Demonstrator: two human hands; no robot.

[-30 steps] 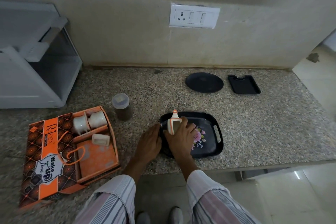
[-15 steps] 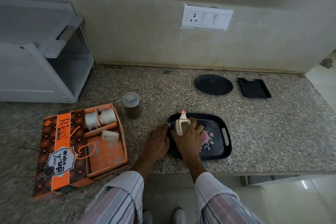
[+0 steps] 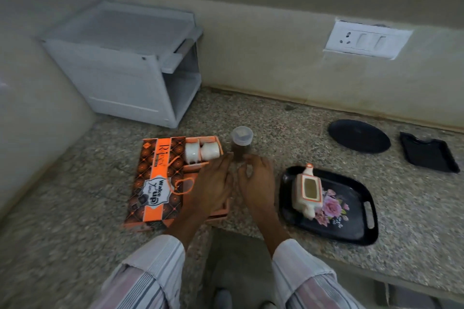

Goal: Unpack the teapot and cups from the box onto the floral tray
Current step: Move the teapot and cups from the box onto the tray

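Note:
A white teapot (image 3: 307, 193) with orange trim stands lidless on the left half of the black floral tray (image 3: 351, 223). The orange gift box (image 3: 155, 183) lies open to the left, with two white cups (image 3: 202, 152) in its far compartment. My left hand (image 3: 213, 183) hovers over the box's right side, fingers apart, hiding what lies under it. My right hand (image 3: 257, 180) is just right of the box, between it and the tray, fingers loosely curled and holding nothing I can see.
A small lidded jar (image 3: 241, 143) of brown contents stands just beyond my fingertips. A black round plate (image 3: 359, 135) and a small black tray (image 3: 426, 152) lie at the back right. A white rack (image 3: 130, 68) stands at the back left. The counter edge runs near my sleeves.
My right hand has let go of the teapot, which now stands alone on the tray. Both hands have moved left towards the box, and the camera has swung left.

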